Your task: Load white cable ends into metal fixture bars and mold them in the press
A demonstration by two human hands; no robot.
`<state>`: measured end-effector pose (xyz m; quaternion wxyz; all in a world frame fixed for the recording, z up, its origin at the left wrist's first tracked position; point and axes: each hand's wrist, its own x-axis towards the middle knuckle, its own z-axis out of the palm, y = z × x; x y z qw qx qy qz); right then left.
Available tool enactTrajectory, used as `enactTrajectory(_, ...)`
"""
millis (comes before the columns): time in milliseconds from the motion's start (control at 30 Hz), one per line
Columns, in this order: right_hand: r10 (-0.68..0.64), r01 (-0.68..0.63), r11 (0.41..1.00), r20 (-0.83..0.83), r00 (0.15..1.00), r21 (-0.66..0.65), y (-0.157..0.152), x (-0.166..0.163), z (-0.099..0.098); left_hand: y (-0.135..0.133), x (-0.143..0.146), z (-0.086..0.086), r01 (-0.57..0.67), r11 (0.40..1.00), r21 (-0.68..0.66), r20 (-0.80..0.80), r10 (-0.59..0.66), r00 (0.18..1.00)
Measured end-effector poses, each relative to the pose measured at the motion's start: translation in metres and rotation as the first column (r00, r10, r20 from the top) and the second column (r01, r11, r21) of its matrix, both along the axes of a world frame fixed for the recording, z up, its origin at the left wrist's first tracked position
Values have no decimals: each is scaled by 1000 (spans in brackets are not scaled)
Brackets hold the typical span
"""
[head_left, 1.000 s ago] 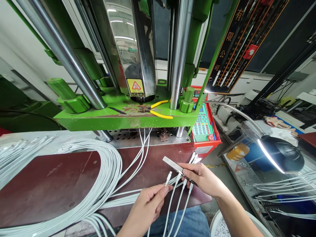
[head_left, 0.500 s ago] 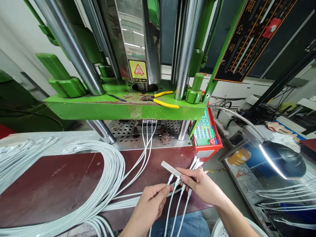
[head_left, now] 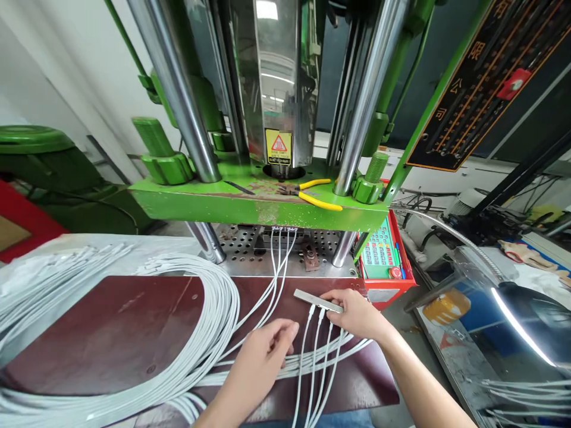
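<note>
Four white cables (head_left: 301, 356) hang from a flat metal bar (head_left: 307, 297), which my right hand (head_left: 357, 312) grips at its near end, above the brown board (head_left: 89, 333) in front of me. Three plugs show along the bar's lower edge; the fourth seems to meet it too, but my fingers cover that spot. Further down, the cables run out past the bottom of the view. My left hand (head_left: 267, 351) is relaxed and released, fingers loosely curled, just beside the leftmost cable; its palm is turned out of sight. Behind the hanging cables a white bundle (head_left: 294, 365) crosses the board, its left part passing behind my left hand. To the left lies a big coil of white cable (head_left: 218, 321), cut off at the lower edge. Beyond the board, a few more cables (head_left: 279, 252) run up to the green press plate (head_left: 200, 205), whose front edge hides their far ends. Yellow-handled pliers (head_left: 319, 202) rest on that plate. On the right stand a red control box (head_left: 379, 255), its keypad markings too small to read, and a lamp (head_left: 530, 321), cropped by the frame.
</note>
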<state>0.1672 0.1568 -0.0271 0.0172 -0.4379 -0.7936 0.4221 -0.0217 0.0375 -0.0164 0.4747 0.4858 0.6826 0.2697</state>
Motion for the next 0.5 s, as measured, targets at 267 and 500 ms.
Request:
enactTrajectory(267,76,-198,906,316,946,374,-14,-38,3,70,-49,14,-446,878,174,117,431,895)
enactTrajectory(500,102,-216,909,314,944,356,-13,-36,1,149,-58,-28,-323,902,-286,514,429,743)
